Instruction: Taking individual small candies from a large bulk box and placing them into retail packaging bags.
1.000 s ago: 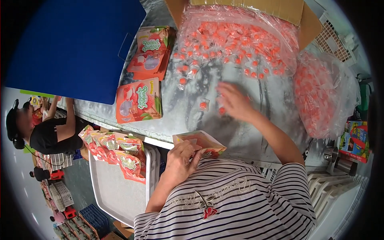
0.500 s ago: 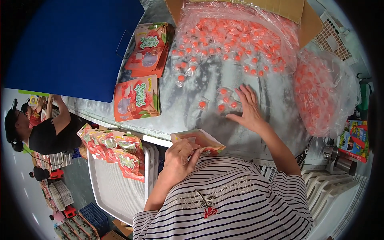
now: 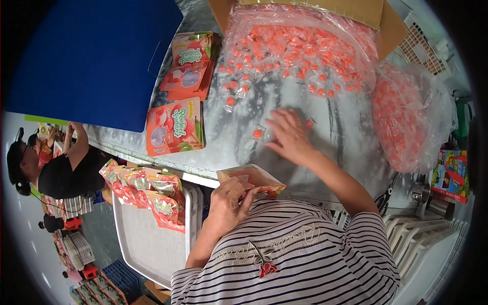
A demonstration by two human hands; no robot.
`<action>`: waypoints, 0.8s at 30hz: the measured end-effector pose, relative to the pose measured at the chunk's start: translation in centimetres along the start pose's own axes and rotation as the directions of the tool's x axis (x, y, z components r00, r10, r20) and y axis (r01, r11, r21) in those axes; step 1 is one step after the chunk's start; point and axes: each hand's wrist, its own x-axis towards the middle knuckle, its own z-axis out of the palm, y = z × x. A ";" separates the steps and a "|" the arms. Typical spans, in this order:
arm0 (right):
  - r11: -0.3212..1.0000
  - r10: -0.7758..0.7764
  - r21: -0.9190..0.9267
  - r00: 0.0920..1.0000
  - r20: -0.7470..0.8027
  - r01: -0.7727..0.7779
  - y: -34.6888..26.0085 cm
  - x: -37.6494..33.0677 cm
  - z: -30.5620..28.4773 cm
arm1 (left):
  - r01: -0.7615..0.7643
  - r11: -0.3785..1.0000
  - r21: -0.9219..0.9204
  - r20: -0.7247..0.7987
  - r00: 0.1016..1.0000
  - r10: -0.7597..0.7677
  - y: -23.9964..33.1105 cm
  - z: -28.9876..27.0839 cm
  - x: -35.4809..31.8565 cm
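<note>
My left hand holds an open orange pouch at the table's front edge, close to my striped shirt. My right hand lies flat on the grey table, fingers spread over a few small wrapped orange candies. More of these candies spill from a big clear bag at the back of the table.
Two stacks of flat orange pouches lie left of my hands beside a blue board. A white tray with filled pouches sits low left. A second candy bag is right. Another person works far left.
My right hand came back from the candy pile toward me, dragging a few candies along the table. The left hand stayed on the pouch.
</note>
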 end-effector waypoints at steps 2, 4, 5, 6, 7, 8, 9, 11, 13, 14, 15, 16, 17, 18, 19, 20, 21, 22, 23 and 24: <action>0.992 -0.116 -0.056 0.987 -0.116 0.110 -1.4 1.3 1.8 | 0.008 1.000 0.018 0.008 1.000 -0.008 0.1 0.0 0.1; 0.964 -0.206 -0.148 0.972 0.109 0.221 -2.5 1.9 3.5 | 0.006 1.000 0.019 0.011 1.000 -0.006 0.2 -0.1 0.1; 0.965 -0.203 -0.149 0.973 0.107 0.218 -3.1 1.8 3.9 | 0.015 1.000 0.018 0.006 1.000 -0.015 0.2 -0.1 0.0; 0.965 -0.246 -0.079 0.966 0.075 0.252 -3.7 1.6 4.2 | 0.013 1.000 0.017 0.009 1.000 -0.013 0.2 -0.1 0.1; 0.956 -0.293 -0.006 0.955 0.041 0.294 -4.2 1.5 4.3 | 0.031 0.999 0.016 0.004 1.000 -0.031 0.2 -0.2 -0.1; 0.955 -0.296 -0.002 0.954 0.044 0.297 -4.4 1.3 4.2 | 0.049 0.999 0.015 0.000 0.999 -0.049 0.1 -0.2 -0.2; 0.955 -0.291 0.069 0.957 0.007 0.290 -4.4 0.9 3.8 | 0.055 0.998 0.015 -0.002 0.998 -0.055 0.1 -0.2 -0.2; 0.947 -0.289 0.143 0.957 -0.022 0.289 -3.9 0.3 3.0 | 0.006 1.000 -0.002 -0.032 0.999 -0.006 0.0 -0.1 -0.1; 0.976 -0.089 0.178 0.973 -0.211 0.128 -2.3 -0.4 2.0 | 0.026 1.000 0.006 -0.024 0.999 -0.026 0.0 -0.1 0.0; 0.976 -0.089 0.177 0.974 -0.209 0.127 -1.3 -0.7 1.4 | 0.039 0.999 0.015 -0.013 0.999 -0.038 0.0 -0.1 0.1; 0.979 0.009 0.200 0.973 -0.232 0.039 -0.2 -1.1 0.7 | 0.038 0.999 0.012 -0.013 0.999 -0.038 -0.2 0.0 0.2; 0.973 0.108 0.225 0.961 -0.253 -0.050 0.5 -1.5 0.2 | 0.033 0.999 0.006 -0.020 0.999 -0.033 -0.4 0.1 0.3; 0.974 0.109 0.222 0.962 -0.252 -0.052 0.9 -1.8 -0.2 | 0.027 1.000 0.000 -0.026 0.999 -0.027 -0.6 0.1 0.4; 0.971 0.125 0.224 0.971 -0.206 -0.077 1.0 -2.1 -0.7 | 0.026 1.000 -0.003 -0.026 0.999 -0.026 -0.6 0.1 0.5; 0.968 0.138 0.229 0.978 -0.159 -0.099 1.1 -2.4 -1.1 | 0.029 1.000 -0.003 -0.026 0.999 -0.029 -0.5 0.1 0.6; 0.968 0.136 0.230 0.978 -0.158 -0.097 1.1 -2.7 -1.6 | 0.032 0.999 -0.002 -0.026 0.999 -0.033 -0.5 0.1 0.6; 0.976 0.200 0.134 0.952 -0.232 -0.172 1.1 -3.0 -2.1 | 0.035 0.999 0.000 -0.029 0.999 -0.035 -0.5 0.1 0.5; 0.966 0.256 0.041 0.915 -0.312 -0.256 1.2 -3.4 -2.4 | 0.031 1.000 0.002 -0.024 0.999 -0.031 -0.6 0.1 0.5; 0.933 0.359 0.094 0.893 -0.271 -0.346 1.6 -3.6 -2.1 | 0.028 1.000 0.005 -0.021 0.999 -0.027 -0.7 0.2 0.4; 0.934 0.358 0.095 0.893 -0.271 -0.345 1.4 -3.5 -1.9 | 0.028 1.000 0.007 -0.021 0.999 -0.028 -0.7 0.2 0.3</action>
